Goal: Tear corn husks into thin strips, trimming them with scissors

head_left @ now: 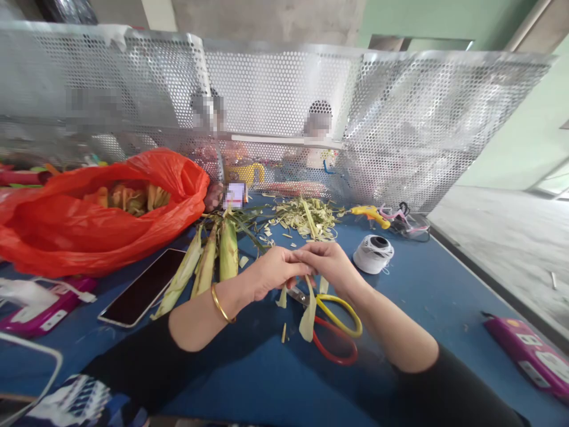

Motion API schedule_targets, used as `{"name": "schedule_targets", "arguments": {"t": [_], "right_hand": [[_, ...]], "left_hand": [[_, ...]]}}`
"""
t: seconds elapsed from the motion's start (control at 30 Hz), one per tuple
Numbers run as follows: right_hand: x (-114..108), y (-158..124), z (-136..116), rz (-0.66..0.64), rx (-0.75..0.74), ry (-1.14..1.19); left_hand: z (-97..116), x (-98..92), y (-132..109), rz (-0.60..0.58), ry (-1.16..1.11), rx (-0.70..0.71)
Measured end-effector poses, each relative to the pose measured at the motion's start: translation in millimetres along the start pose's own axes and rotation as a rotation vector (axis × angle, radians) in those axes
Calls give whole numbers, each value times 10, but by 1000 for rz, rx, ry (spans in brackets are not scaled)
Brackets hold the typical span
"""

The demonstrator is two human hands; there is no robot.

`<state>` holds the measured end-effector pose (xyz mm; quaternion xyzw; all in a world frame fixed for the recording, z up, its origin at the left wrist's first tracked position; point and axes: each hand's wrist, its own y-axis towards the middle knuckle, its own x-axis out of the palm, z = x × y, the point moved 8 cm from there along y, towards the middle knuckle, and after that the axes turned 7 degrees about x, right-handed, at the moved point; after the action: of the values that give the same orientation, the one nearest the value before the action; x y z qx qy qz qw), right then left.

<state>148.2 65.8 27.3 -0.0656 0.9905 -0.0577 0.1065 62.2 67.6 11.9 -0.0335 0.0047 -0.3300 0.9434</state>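
Note:
My left hand (278, 270) and my right hand (326, 264) meet above the middle of the blue table, fingertips pinched together. Between them they hold a pale husk strip (307, 317), whose wide end hangs down below the fingers. Under the hands lie scissors (340, 317) with one yellow and one red handle loop, their blades partly hidden. Small husk pieces (284, 333) lie close by. Several green husk-covered ears (228, 249) rest to the left of my left hand. Beyond the hands is a pile of shredded husk (306, 218).
A red plastic bag (173, 178) and a dark phone (142, 287) are at left. White thread (373, 255), a yellow glue gun (370, 214) and glasses (406, 224) lie at right. Purple power strips (531, 353) flank the table (249, 379). Behind a perforated metal screen (275, 89) are people.

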Motion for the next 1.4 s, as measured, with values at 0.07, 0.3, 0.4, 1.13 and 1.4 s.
{"name": "schedule_targets", "arguments": {"t": [0.07,0.3,0.4,1.13,1.4], "right_hand": [[-2,-18,5,54,14,128],[-129,-47,-50,254,-100,79],[-198,-49,-102,344,-204,-28],[-436,14,-301,117,-314,-442],[-452,-82,-422,334,-495,-603]], "left_hand": [[-18,16,-3,-8,-19,-12],[-55,121,-39,-59,-35,-67],[-78,155,-58,-83,-41,-92],[-27,-94,5,79,-152,-118],[-12,-128,11,103,-198,-95]]}}
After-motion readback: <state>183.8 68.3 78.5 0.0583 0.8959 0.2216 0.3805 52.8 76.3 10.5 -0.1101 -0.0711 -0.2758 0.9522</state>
